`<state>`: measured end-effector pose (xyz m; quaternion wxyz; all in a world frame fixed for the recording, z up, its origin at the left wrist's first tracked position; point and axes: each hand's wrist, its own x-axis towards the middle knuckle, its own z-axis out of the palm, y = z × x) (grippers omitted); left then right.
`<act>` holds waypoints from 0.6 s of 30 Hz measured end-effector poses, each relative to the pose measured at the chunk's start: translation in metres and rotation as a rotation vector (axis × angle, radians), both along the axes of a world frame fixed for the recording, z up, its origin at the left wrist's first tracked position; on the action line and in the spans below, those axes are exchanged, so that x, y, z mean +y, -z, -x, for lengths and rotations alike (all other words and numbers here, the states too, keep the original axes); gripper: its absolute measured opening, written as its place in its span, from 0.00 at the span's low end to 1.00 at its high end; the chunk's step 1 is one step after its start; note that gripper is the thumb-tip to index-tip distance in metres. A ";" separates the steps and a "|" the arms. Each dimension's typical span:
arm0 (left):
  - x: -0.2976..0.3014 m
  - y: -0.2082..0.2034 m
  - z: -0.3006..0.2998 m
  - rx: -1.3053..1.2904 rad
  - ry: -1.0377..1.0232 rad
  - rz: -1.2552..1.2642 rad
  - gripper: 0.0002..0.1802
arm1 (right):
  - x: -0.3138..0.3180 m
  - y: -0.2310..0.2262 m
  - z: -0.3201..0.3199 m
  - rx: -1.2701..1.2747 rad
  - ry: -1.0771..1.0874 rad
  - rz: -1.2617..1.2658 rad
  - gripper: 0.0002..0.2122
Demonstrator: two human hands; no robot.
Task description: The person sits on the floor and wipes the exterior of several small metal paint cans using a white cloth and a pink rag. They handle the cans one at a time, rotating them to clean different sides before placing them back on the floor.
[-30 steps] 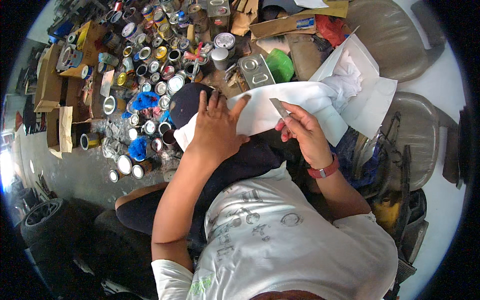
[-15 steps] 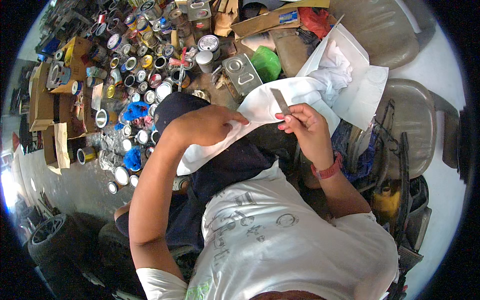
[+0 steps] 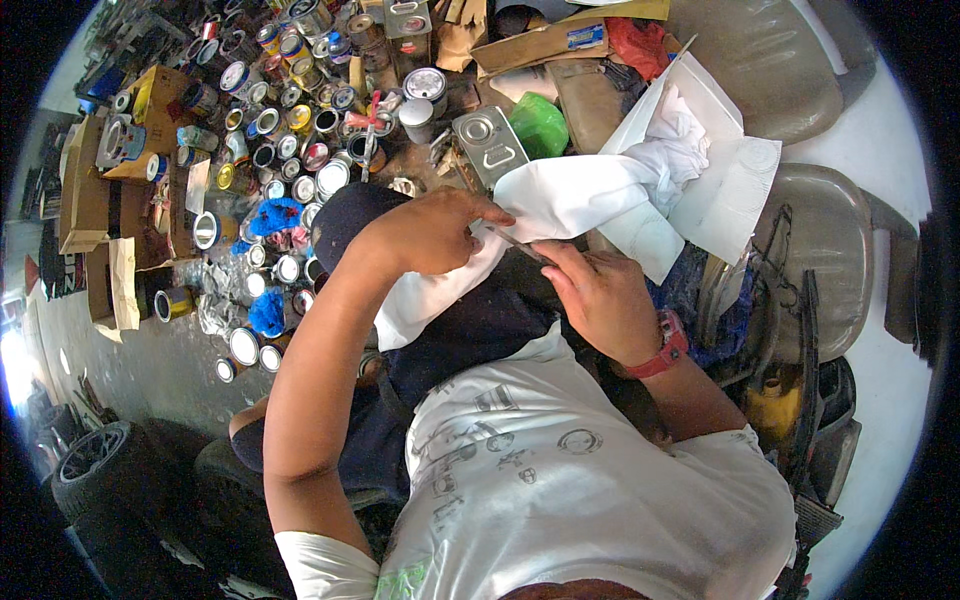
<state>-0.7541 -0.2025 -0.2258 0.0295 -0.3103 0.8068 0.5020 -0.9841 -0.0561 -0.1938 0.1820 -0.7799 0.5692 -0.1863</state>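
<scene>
A long white cloth [image 3: 565, 192] stretches over my thigh, its far end bunched among white sheets to the right. My left hand [image 3: 425, 235] is closed on the cloth's edge over my knee, index finger and thumb toward the right. In my right hand [image 3: 605, 305], a thin flat metal strip [image 3: 512, 241] is pinched between thumb and fingers. Its tip points up and left, at the cloth beside my left fingertips. Whether the tip cuts into or only touches the cloth, I cannot tell.
Many paint cans [image 3: 332, 178] crowd the floor ahead and left, beside cardboard boxes [image 3: 88, 195]. A metal tin [image 3: 490, 145] and green plastic bag [image 3: 539, 125] lie beyond the cloth. Plastic chairs [image 3: 815, 260] stand right; a tyre [image 3: 95, 470] lies lower left.
My right hand has turned and moved down-left, bringing the raised metal strip down to the cloth. My left hand has shifted slightly right, still gripping the cloth.
</scene>
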 end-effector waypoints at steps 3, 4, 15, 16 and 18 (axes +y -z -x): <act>0.000 0.012 -0.002 0.039 0.057 0.131 0.29 | -0.004 0.003 -0.006 0.027 -0.059 -0.007 0.16; 0.001 0.015 -0.003 0.064 0.054 0.160 0.29 | -0.005 0.005 -0.008 0.032 -0.080 0.031 0.16; 0.022 0.019 0.007 0.058 0.018 0.310 0.24 | -0.012 0.021 -0.028 0.222 -0.139 -0.026 0.13; 0.025 0.018 0.012 0.073 0.024 0.303 0.23 | -0.021 0.023 -0.033 0.260 -0.139 -0.067 0.12; 0.031 0.014 0.019 0.101 0.029 0.288 0.20 | -0.027 0.031 -0.036 0.296 -0.133 -0.069 0.10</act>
